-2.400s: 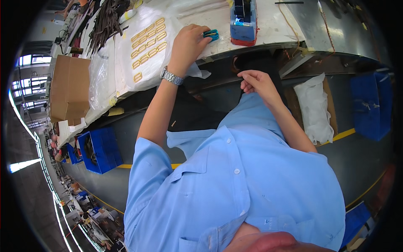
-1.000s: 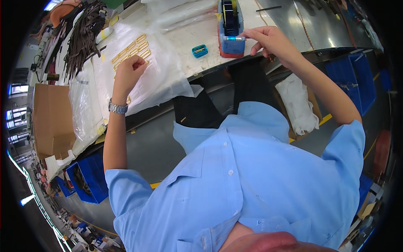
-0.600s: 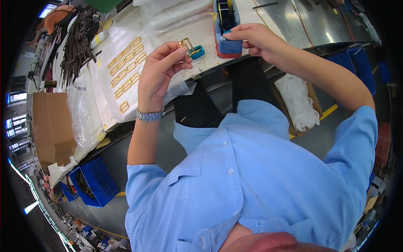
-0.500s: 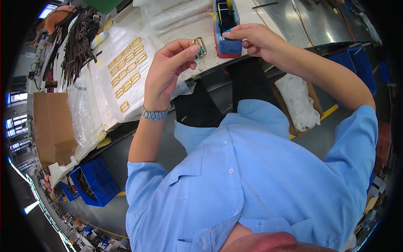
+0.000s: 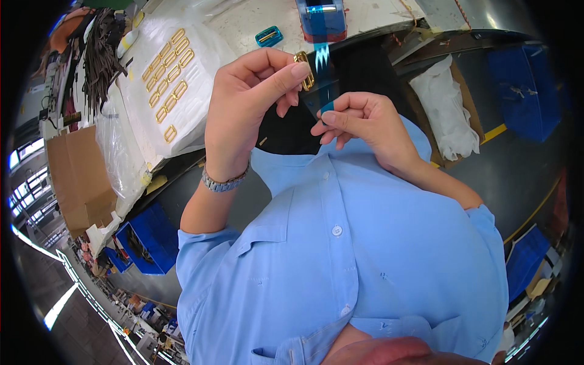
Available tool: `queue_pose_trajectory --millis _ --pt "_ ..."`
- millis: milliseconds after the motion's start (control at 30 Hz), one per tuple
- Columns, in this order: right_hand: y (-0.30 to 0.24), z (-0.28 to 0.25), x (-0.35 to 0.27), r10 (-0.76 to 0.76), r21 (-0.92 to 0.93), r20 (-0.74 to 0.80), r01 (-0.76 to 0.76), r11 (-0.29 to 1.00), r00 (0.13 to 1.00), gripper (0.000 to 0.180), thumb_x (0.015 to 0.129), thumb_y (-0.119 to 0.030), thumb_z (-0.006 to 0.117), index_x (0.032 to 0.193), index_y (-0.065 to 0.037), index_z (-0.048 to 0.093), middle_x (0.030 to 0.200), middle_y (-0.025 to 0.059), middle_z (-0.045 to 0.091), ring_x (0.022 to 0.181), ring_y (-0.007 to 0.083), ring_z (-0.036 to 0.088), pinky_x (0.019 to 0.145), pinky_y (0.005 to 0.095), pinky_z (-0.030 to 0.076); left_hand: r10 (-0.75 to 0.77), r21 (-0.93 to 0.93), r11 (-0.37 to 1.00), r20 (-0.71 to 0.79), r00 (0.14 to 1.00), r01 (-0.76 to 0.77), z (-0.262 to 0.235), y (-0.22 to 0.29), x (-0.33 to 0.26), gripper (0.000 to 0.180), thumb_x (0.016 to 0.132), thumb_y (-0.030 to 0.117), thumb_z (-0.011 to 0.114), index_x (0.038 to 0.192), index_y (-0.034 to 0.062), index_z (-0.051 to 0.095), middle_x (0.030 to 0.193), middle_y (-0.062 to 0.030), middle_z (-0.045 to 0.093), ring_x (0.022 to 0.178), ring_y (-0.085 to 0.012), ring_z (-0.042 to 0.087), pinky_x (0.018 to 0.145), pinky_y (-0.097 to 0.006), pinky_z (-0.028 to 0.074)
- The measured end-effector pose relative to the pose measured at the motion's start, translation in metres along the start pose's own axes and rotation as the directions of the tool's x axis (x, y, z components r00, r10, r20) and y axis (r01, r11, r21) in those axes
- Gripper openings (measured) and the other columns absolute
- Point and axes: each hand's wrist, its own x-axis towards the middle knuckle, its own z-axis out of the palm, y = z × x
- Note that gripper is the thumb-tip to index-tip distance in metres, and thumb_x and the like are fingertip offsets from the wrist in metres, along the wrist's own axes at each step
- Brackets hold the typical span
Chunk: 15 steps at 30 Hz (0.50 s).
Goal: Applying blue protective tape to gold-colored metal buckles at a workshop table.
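Observation:
My left hand [image 5: 255, 100] is closed, pinching a gold rectangular slide buckle [image 5: 305, 70] between thumb and fingers. A strip of clear blue tape [image 5: 322, 76] runs down from the blue tape dispenser [image 5: 328, 24] at the table's front edge. The strip's loose end is pinched in my right hand [image 5: 364, 121]. The tape hangs taut just right of the buckle; I cannot tell whether they touch. On the table behind my left hand lies another buckle wrapped in blue tape [image 5: 269, 36].
To the left, several gold buckles [image 5: 171, 64] lie in rows on a white sheet [image 5: 204, 67]. Beyond them hang dark strips [image 5: 108, 61]. A cardboard box with white wrapping [image 5: 444, 109] and a blue bin [image 5: 523, 91] stand to the right, below the table.
My right hand has drawn tape from the dispenser down toward my body. My left hand, with the buckle, is now close beside the strip. The view has shifted, so the table sits higher.

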Motion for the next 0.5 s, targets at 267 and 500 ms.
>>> queue_pose_trajectory --millis 267,500 --pt "0.009 -0.006 -0.001 -0.124 -0.027 0.008 0.124 0.992 0.992 0.025 0.103 -0.007 0.066 0.122 0.008 0.073 0.105 0.0154 0.081 0.091 0.0168 0.078 0.081 0.0291 0.063 -0.096 0.048 0.994 -0.066 0.993 0.099 0.017 -0.027 -0.021 0.015 0.096 0.013 0.082 0.1 -0.0005 0.076 0.088 0.0002 0.072 0.08 -0.0048 0.062 0.073 -0.021 0.048" --pt "0.017 -0.002 -0.003 -0.183 -0.07 -0.014 0.182 0.981 0.983 0.026 0.103 -0.007 0.066 0.123 0.008 0.075 0.103 0.0146 0.081 0.088 0.0165 0.078 0.08 0.0293 0.064 -0.081 0.034 0.996 -0.028 0.996 0.082 0.025 -0.029 -0.027 0.011 0.096 0.009 0.079 0.1 -0.001 0.076 0.089 -0.0027 0.075 0.08 -0.0063 0.066 0.074 -0.02 0.051"
